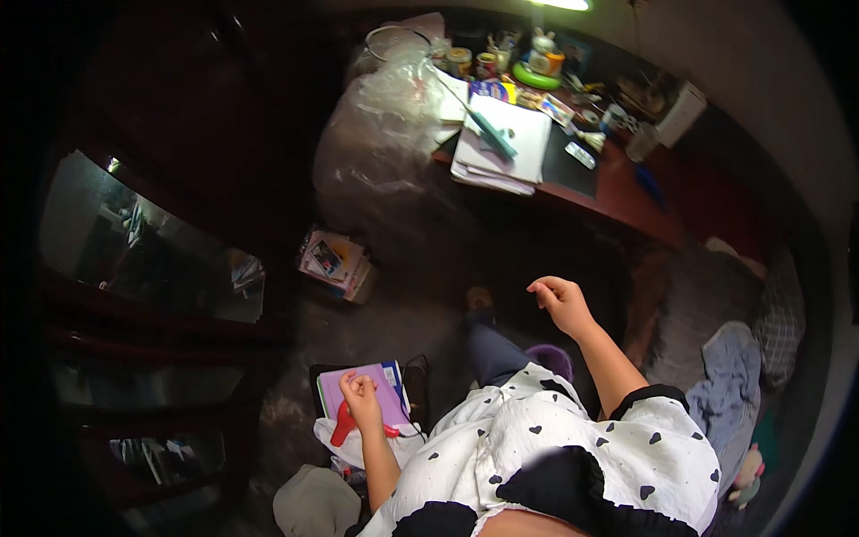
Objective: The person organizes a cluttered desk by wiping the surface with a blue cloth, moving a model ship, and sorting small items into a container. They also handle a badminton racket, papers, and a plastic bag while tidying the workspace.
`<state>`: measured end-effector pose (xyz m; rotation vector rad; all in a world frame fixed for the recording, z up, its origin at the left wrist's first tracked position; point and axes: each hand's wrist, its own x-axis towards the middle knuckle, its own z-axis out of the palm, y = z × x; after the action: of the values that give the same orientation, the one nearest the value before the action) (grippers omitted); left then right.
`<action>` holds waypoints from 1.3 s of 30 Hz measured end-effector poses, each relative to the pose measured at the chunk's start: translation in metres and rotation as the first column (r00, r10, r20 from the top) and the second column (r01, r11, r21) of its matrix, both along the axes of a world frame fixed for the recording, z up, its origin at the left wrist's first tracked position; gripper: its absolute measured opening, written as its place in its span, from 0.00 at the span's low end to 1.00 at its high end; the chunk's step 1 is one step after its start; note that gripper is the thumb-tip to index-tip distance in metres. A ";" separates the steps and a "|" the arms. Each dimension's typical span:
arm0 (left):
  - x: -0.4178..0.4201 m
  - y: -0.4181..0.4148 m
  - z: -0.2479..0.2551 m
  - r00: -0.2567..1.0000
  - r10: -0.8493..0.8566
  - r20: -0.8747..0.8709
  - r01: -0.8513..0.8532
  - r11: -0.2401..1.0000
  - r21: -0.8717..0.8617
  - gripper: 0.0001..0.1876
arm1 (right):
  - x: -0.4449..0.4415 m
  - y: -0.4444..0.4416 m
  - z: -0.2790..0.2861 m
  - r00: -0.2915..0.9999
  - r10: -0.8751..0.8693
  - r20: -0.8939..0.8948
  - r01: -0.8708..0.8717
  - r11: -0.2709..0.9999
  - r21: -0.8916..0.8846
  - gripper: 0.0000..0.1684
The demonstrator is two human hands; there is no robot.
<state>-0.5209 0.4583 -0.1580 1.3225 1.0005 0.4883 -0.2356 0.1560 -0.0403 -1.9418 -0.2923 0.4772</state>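
My left hand (361,400) hovers, fingers loosely bent and nothing in them, above a stool-height pile at lower left. Beneath it lie a purple folder or book (370,384) and a red object (343,425), perhaps a hair dryer, partly hidden by the hand and forearm. White cloth or plastic (330,436) lies under the red object. My right hand (564,303) is in the air in front of the body, fingers half curled, empty and touching nothing. Ahead is a desk (631,194) with a stack of papers (500,161), on which a teal-handled tool (493,136) rests.
A large clear plastic bag (386,127) hangs beside the desk's left end. A stack of books or magazines (333,263) stands on the floor. Dark cabinet doors with glass (154,248) line the left. Denim clothing (731,382) and a plush toy (746,473) lie at right.
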 end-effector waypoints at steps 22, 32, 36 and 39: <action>0.671 0.213 0.103 0.711 -0.015 -0.703 0.676 0.293 0.676 0.55 | 0.435 0.237 -0.085 0.892 0.265 0.367 0.085 0.698 -0.711 0.19; 0.672 0.266 0.090 0.643 -0.187 -0.743 0.766 0.141 0.627 0.21 | 0.431 0.237 -0.031 0.906 -0.059 0.420 0.287 0.814 -0.505 0.15; 0.646 0.310 0.095 0.759 -0.255 -0.600 0.652 0.298 0.697 0.18 | 0.399 0.194 0.015 0.882 -0.096 0.461 0.361 0.767 -0.531 0.13; 0.616 0.390 0.084 0.942 -0.299 -0.154 0.324 0.677 0.661 0.17 | 0.371 0.167 0.026 0.865 -0.059 0.499 0.381 0.724 -0.575 0.12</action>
<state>0.0946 0.8485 -0.0738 2.1331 0.5951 0.5963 0.1357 0.3225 -0.0140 -2.7545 -0.1755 -0.0819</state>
